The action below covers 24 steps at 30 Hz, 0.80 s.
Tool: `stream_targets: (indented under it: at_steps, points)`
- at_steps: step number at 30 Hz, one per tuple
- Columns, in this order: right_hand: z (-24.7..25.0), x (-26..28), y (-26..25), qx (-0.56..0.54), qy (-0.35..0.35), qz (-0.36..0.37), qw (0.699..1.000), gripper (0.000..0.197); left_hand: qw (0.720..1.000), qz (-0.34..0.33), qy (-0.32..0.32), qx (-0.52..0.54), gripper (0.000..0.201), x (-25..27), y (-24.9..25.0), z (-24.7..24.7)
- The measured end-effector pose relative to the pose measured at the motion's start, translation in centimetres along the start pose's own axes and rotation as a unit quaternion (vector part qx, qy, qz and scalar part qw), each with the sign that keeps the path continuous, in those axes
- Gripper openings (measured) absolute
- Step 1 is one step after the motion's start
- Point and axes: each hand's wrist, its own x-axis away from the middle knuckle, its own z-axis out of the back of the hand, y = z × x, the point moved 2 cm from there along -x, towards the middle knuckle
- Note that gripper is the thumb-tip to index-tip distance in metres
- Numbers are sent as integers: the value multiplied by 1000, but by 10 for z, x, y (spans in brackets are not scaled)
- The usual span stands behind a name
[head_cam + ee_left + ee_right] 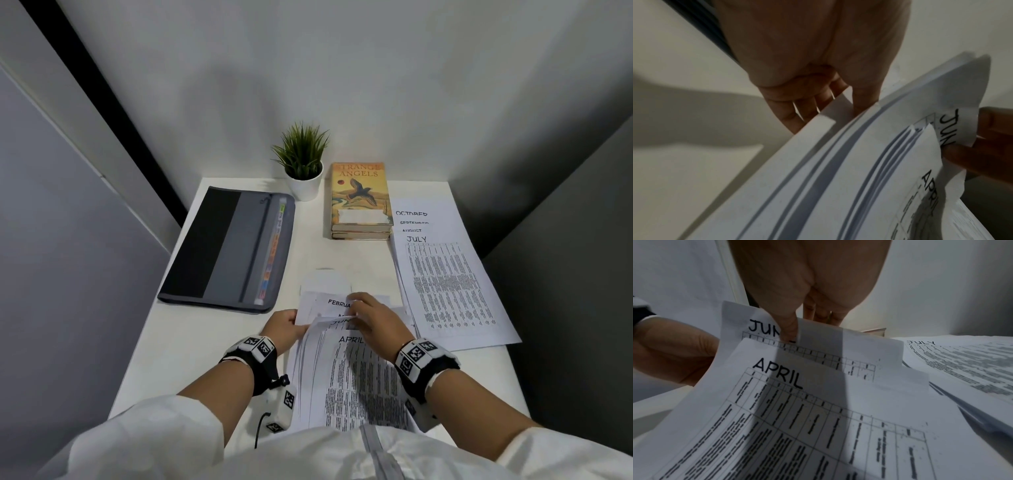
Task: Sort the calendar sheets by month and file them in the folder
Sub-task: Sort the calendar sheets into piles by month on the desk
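Observation:
A stack of calendar sheets hangs over the table's near edge. The APRIL sheet (pixel 356 373) (pixel 818 426) lies on top, the JUNE sheet (pixel 838 344) (pixel 949 128) stands behind it, and a FEBRUARY sheet (pixel 329 303) lies farther back. My left hand (pixel 291 320) (pixel 807 105) grips the stack's left edge. My right hand (pixel 356 313) (pixel 789 331) pinches the top of the JUNE sheet, thumb on its heading and fingers behind. The grey and black folder (pixel 226 246) lies on the table's left side, with coloured tabs showing along its edge.
A fanned pile of sheets (pixel 445 274) headed OCTOBER, SEPTEMBER, AUGUST and JULY lies on the right of the table. Two stacked books (pixel 361 202) and a potted plant (pixel 303 171) stand at the back. Walls close in on both sides.

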Motion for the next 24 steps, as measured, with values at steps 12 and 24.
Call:
stream_targets:
  at_steps: [12, 24]
  points:
    - [-4, 6, 2, 20, -5, -7, 1000, 5, 999, -24, 14, 20, 48, 14, 27, 6]
    - [7, 5, -4, -12, -38, -71, 997, 9, 971, -168, 172, 9, 41, 35, 84, 27]
